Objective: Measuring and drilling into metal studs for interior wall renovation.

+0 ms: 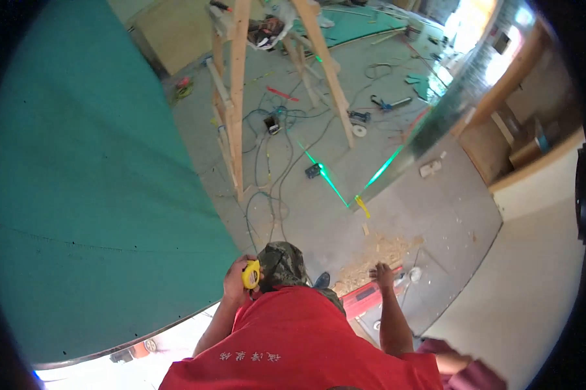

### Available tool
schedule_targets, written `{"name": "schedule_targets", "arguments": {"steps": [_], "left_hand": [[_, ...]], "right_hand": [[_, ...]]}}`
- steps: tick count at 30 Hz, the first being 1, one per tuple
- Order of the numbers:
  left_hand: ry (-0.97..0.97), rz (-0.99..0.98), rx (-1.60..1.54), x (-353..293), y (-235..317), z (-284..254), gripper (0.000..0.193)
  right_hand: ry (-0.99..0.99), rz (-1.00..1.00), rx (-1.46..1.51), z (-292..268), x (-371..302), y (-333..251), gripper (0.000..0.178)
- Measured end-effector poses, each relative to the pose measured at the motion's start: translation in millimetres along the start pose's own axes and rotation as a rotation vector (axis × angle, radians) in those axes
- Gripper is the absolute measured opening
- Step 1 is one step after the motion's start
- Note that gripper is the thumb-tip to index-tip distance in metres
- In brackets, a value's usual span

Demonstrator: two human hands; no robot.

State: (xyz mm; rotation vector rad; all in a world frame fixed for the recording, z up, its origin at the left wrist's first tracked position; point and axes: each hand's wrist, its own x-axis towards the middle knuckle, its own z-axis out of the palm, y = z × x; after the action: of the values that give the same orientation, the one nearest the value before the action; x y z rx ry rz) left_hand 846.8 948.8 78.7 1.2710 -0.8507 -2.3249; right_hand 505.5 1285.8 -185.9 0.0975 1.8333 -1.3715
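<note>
A yellow tape measure (251, 275) with a rounded case sits in my left hand (234, 279), whose fingers are closed around it. This hand is beside my camouflage-trousered knee (281, 263), close to the edge of the large green panel (111, 195). My right hand (382, 275) hangs with its fingers apart and nothing visible in it. In the picture it lies over the far end of a long red object (362, 301) on the floor, with wood shavings (377, 257) around it. Whether the hand touches that object I cannot tell.
Ahead stands a wooden trestle (239, 97) with cables (283, 175) trailing about its legs. Green laser lines cross the floor by a small dark device (313, 171). A yellow strip (362, 207) lies near their corner. Another person's maroon sleeve (478, 377) shows at lower right.
</note>
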Motion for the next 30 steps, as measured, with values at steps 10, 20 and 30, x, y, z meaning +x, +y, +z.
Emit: {"name": "schedule_targets", "arguments": {"steps": [10,20,30], "left_hand": [[0.096,0.143,-0.306,177.5,61.9,5.1,0.034],[0.127,0.142,-0.488,217.2,143.9,81.3,0.031],[0.390,0.336,-0.800,180.0,138.1,52.7,0.031]], "right_hand": [[-0.647,-0.244,-0.352,279.6,116.1,-301.9,0.039],[-1.139,-0.305,-0.389,410.9,96.8,-426.0,0.031],[-0.413,-1.527,-0.287,423.6,62.2,-726.8,0.042]]}}
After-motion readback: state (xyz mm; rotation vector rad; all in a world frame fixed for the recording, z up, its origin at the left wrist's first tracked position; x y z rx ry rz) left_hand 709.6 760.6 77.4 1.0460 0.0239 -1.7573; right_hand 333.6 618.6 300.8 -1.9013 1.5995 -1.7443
